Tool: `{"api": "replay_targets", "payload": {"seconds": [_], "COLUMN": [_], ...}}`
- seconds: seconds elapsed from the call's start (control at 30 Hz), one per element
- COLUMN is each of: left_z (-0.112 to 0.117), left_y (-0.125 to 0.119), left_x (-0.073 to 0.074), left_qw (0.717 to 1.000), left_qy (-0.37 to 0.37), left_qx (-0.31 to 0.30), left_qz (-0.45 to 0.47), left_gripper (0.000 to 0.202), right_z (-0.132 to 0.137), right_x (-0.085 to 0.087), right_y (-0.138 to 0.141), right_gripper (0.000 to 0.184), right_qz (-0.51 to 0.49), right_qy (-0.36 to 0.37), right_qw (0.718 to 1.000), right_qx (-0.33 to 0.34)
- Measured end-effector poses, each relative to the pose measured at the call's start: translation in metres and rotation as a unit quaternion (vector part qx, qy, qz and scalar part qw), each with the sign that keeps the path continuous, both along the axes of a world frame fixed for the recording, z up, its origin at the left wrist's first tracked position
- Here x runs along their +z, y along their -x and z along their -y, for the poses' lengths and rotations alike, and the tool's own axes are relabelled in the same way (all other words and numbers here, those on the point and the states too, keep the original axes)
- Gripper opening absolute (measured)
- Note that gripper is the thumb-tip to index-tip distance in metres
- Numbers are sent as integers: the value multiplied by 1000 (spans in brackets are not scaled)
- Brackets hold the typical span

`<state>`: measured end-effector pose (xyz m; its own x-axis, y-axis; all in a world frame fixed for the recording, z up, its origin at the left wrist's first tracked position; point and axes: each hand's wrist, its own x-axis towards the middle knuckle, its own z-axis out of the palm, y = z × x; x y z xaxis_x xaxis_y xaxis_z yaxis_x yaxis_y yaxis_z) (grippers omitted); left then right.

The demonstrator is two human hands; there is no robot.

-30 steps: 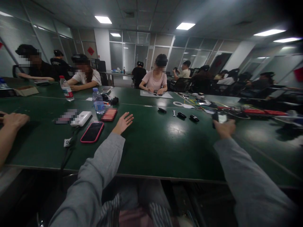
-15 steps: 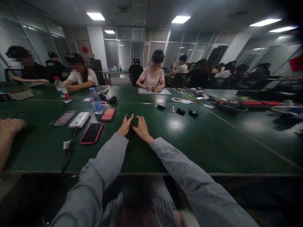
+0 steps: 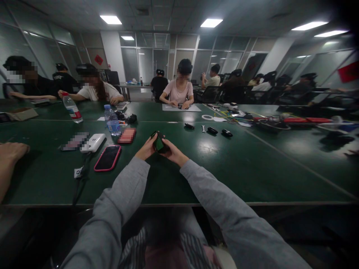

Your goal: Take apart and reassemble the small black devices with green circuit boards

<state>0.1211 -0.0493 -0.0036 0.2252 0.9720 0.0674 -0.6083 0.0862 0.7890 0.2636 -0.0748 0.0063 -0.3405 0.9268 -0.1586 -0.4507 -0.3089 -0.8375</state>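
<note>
Both of my hands hold a small dark box-like object with a green face [image 3: 159, 143] just above the green table. My left hand [image 3: 147, 147] grips it from the left, thumb on its near side. My right hand [image 3: 173, 151] has its fingers around the right side. The far fingers of both hands are partly hidden, and the object's exact kind is too small to tell. To the left of my hands lie a phone in a pink case [image 3: 107, 158] and a blurred-out reddish item [image 3: 127, 135].
A white power bank [image 3: 93, 143] with a cable and a water bottle [image 3: 112, 121] stand left on the table [image 3: 238, 168]. Dark objects [image 3: 212, 130] and a small wrench [image 3: 203, 129] lie right. Another person's hand [image 3: 14, 152] rests at far left; a person [image 3: 179, 89] sits opposite.
My hands have spread slightly apart, and more of the object's green face shows between them. Across the table at left, a person has reached an arm toward the red-capped bottle.
</note>
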Motion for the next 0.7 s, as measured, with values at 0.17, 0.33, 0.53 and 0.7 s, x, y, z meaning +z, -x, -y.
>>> {"api": "replay_targets", "payload": {"seconds": [0.17, 0.33, 0.53, 0.7], "left_z": [-3, -1, -4, -2], "left_y": [-5, -12, -12, -8], "left_x": [-2, -4, -6, -5], "left_qw": [999, 996, 995, 993], "left_qy": [51, 79, 90, 98], "left_qx": [5, -4, 32, 52], "left_qz": [-19, -44, -43, -39], "left_gripper": [43, 55, 56, 62], "right_z": [-3, -3, -4, -3], "right_x": [-8, -18, -23, -24], "right_y": [3, 4, 4, 7], "right_gripper": [58, 67, 61, 58], "right_qz": [61, 113, 161, 182], "right_qy": [-50, -111, -207, -254], "right_qw": [995, 984, 961, 945], "right_qx": [-66, -85, -92, -100]}}
